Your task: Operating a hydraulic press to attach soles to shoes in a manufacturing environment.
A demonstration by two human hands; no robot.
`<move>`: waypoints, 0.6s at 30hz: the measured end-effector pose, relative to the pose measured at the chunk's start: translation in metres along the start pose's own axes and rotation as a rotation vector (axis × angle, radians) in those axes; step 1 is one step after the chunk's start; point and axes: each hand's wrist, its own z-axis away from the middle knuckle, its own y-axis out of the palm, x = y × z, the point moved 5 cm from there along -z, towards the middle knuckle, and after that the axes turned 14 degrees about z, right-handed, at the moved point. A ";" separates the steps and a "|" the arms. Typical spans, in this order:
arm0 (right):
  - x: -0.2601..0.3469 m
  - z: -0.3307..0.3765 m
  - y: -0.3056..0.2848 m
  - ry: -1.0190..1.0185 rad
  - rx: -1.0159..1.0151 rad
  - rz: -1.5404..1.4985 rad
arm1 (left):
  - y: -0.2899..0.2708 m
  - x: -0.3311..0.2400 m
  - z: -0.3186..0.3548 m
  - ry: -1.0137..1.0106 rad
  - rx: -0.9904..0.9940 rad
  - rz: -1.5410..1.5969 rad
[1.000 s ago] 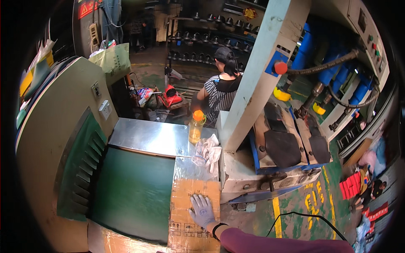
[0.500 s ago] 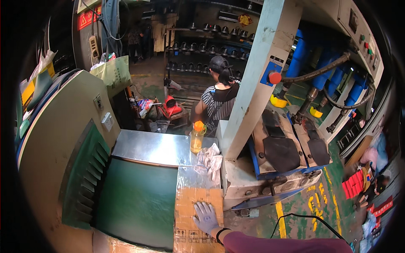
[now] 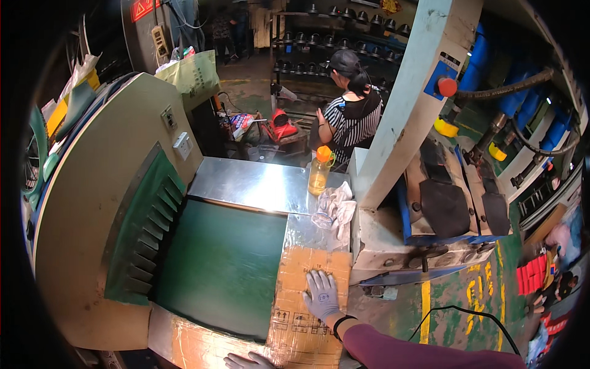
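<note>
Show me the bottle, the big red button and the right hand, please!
Bottle (image 3: 318,181), head view: middle of its see-through body.
Red button (image 3: 447,87), head view: middle of its round front.
Right hand (image 3: 322,297), head view: its gloved back.

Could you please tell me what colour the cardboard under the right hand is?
The cardboard is brown, showing best in the head view.

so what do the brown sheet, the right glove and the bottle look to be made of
Brown sheet: cardboard, judging by its colour and printed markings; its gloss suggests clear tape or film over it.
Right glove: matte grey fabric, probably knit, as it fits closely; a coating is possible.
Bottle: clear and smooth, with yellowish liquid showing through; likely plastic, though glass is possible.
</note>
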 end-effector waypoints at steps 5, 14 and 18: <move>-0.003 0.002 -0.002 0.006 -0.009 -0.032 | 0.001 0.002 0.004 -0.052 0.078 -0.156; -0.003 0.000 -0.001 0.017 0.032 0.001 | 0.010 0.007 0.008 -0.072 0.095 -0.163; -0.004 0.000 -0.001 0.022 0.028 -0.005 | 0.007 0.000 0.006 -0.069 0.058 -0.114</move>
